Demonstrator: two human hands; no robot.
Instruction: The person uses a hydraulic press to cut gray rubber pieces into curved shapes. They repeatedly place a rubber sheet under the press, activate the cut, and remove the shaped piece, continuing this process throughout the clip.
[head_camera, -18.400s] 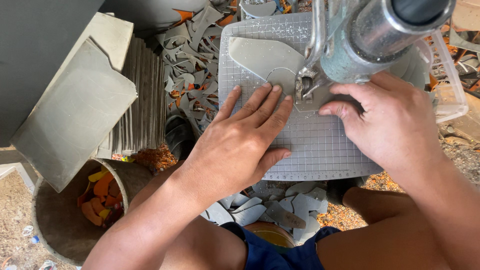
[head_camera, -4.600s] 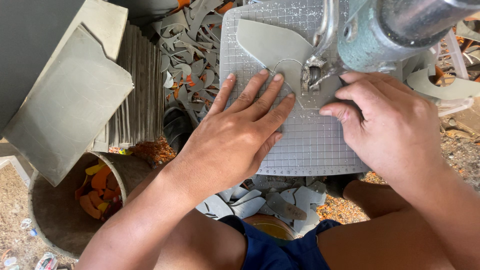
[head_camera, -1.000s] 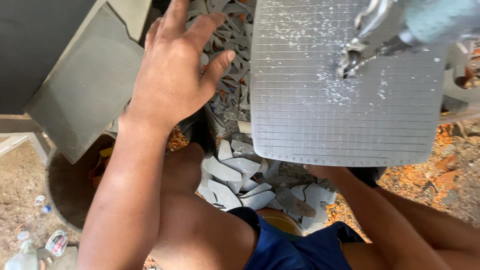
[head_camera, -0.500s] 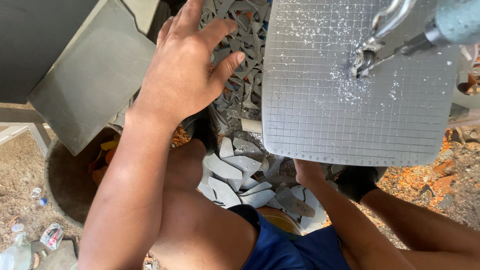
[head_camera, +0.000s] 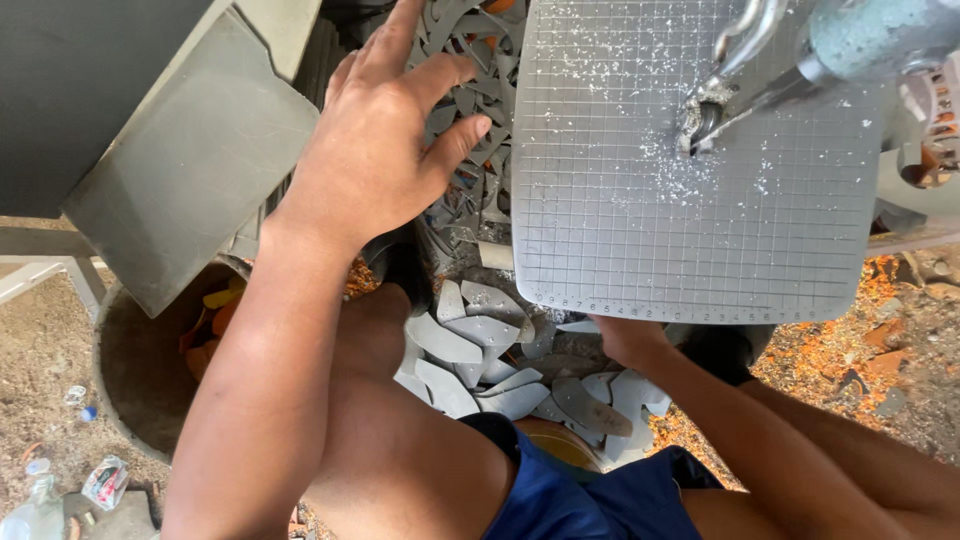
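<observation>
Since half a second ago: left hand (head_camera: 375, 150) shifted slightly toward grey scrap pile (head_camera: 470, 60), fingers spread open above it, holding nothing. Gridded saw plate (head_camera: 680, 240) bare, dusted white. Right hand (head_camera: 625, 340) tucked beneath plate, over offcuts (head_camera: 480, 360); grip indiscernible.

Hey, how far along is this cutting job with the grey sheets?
Done: a heap of cut pieces lies under the saw table, and dust speckles its grid. In hand: nothing lies on the table; the left hand, open, reaches over the scraps beside the sheets; the right hand is hidden beneath the table. Left: a stack of whole sheets remains.
</observation>
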